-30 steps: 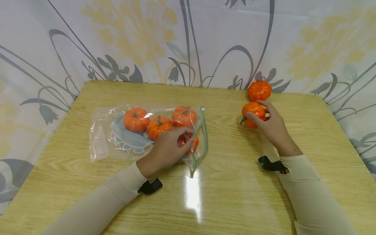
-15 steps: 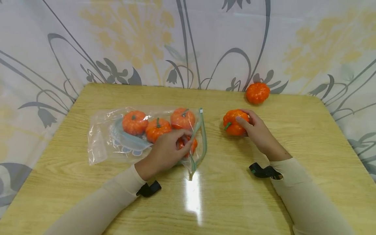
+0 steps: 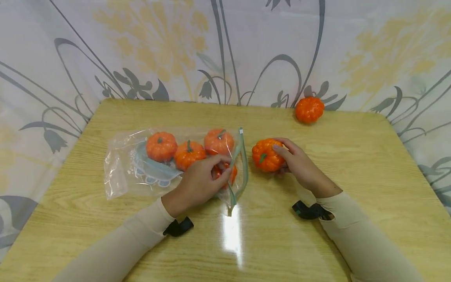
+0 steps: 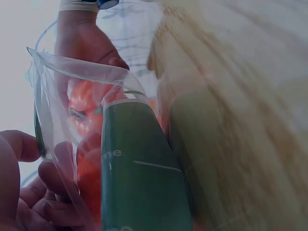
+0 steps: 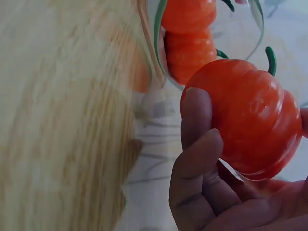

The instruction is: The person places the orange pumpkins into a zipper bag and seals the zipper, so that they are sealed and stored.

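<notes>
A clear zip bag (image 3: pixel 118 172) with a green-edged mouth lies on the table, its opening facing right. Inside it are several small orange pumpkins (image 3: pixel 161 147) with green stems. My left hand (image 3: pixel 202 180) pinches the bag's edge near the mouth, partly covering the nearest pumpkin; the left wrist view shows the thumb and fingers at the plastic rim (image 4: pixel 39 130). Just right of the opening, my right hand (image 3: pixel 299 164) grips another orange pumpkin (image 3: pixel 267 154), fingers curled round it in the right wrist view, its green stem (image 5: pixel 271 61) pointing up there.
One more orange pumpkin (image 3: pixel 309 110) sits at the table's back edge, to the right. Behind the wooden table (image 3: pixel 282 243) hangs a flower-patterned cloth (image 3: pixel 260 47). A blue-grey printed patch (image 3: pixel 155 166) shows on the bag.
My right hand has carried its pumpkin leftward and nearer to me, from beside the back pumpkin to the bag's mouth. The left hand keeps its hold on the bag.
</notes>
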Demonstrator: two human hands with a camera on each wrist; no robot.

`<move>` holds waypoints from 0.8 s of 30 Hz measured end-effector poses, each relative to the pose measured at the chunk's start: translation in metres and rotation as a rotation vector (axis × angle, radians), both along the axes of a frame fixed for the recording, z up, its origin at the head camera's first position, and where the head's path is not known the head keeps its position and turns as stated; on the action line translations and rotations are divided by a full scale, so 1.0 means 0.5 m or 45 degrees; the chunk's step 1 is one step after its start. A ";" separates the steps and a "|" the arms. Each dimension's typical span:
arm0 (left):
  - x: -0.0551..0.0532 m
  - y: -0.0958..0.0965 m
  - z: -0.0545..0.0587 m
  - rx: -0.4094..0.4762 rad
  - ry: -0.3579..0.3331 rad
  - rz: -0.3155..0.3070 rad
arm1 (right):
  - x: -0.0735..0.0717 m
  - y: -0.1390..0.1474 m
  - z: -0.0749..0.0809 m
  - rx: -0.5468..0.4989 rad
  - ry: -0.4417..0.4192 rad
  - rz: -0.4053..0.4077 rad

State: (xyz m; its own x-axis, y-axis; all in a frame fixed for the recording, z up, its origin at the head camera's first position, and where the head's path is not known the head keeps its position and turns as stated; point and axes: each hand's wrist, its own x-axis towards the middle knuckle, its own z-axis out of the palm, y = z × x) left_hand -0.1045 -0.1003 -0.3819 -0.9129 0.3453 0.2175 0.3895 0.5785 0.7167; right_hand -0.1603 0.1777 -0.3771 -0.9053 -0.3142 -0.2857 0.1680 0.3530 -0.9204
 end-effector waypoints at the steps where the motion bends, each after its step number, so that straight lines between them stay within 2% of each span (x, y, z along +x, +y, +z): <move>1: 0.000 0.000 0.001 0.007 -0.001 -0.001 | 0.001 -0.003 0.000 -0.003 -0.003 0.010; 10: 0.003 0.001 0.003 0.050 -0.029 -0.015 | 0.014 -0.024 -0.009 -0.110 -0.069 0.125; 14: 0.003 0.002 0.006 0.068 -0.008 -0.020 | 0.016 -0.033 -0.010 -0.161 -0.061 0.167; 24: 0.008 0.007 0.005 0.048 -0.009 -0.041 | 0.025 -0.036 -0.025 -0.193 -0.126 0.228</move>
State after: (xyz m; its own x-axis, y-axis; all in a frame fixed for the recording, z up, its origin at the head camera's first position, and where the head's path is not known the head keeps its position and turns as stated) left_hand -0.1006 -0.0968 -0.3791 -0.9030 0.3661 0.2249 0.4026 0.5381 0.7405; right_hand -0.1478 0.1598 -0.3897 -0.8014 -0.5131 -0.3073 0.2069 0.2441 -0.9474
